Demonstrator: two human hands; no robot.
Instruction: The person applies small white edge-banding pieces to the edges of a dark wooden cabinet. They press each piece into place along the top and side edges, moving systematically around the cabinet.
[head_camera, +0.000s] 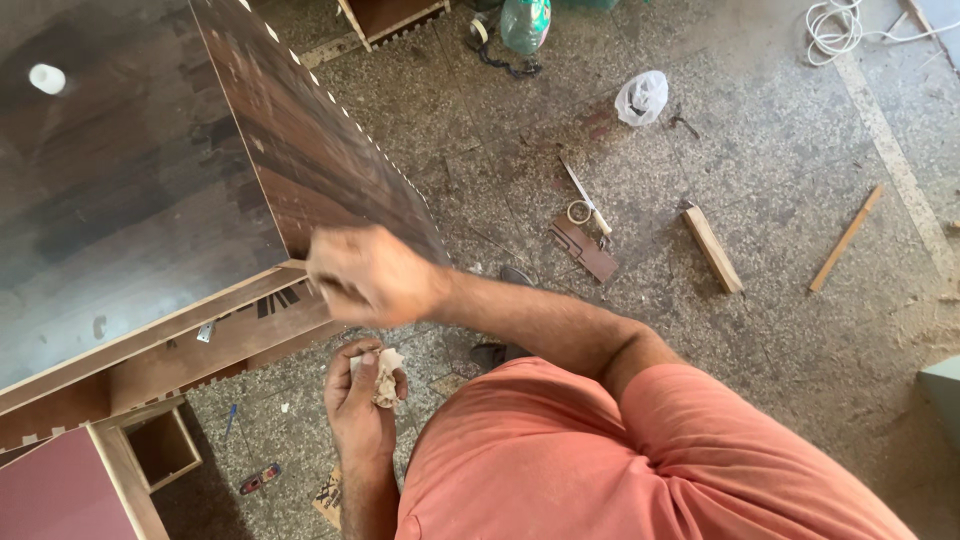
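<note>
My right hand (372, 275) is blurred, with its fingers closed. It presses against the near corner of a large dark brown laminated cabinet (150, 170), where the pale wooden edge (200, 315) meets the notched side panel (320, 150). Whether it holds anything is hidden. My left hand (362, 400) sits lower, close to my orange shirt, palm up. It grips a pale crumpled wad (387, 375) in its fingers. The two hands are a short distance apart.
On the speckled floor lie scissors (583, 190), a tape roll (578, 212), a brown laminate scrap (586, 250), a wood block (713, 250), a thin wood strip (846, 240) and a white bag (641, 97). A small open box (160, 450) and a maroon panel (50, 495) sit at lower left.
</note>
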